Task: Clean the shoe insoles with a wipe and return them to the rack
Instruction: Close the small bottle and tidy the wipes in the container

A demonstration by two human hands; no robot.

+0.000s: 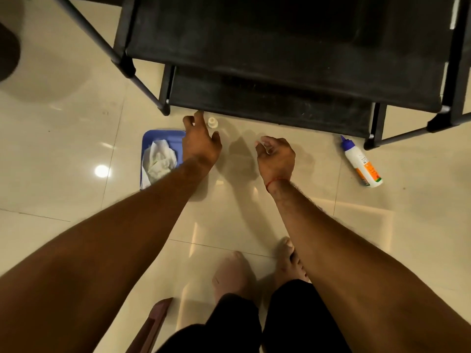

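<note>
- The black rack stands on the floor ahead of me, its two dark fabric shelves stepped one above the other; the shelves are too dark for me to make out insoles on them.
- The crumpled white wipe lies in a blue tray on the floor, just left of my left wrist and near the rack's front left leg.
- My left hand reaches forward with fingers spread and relaxed, pinching nothing; one fingertip is at the front edge of the lower shelf, though I cannot tell if it touches.
- My right hand hangs over the floor apart from the left, short of the rack, fingers loosely curled inward.
- A red thread circles my right wrist.
- A small white cap stands on the tiles just beside my left fingers.
- A white bottle with a blue nozzle lies on its side to the right, near the rack's front right leg.
- My bare feet are on the glossy cream tiles below my arms.
</note>
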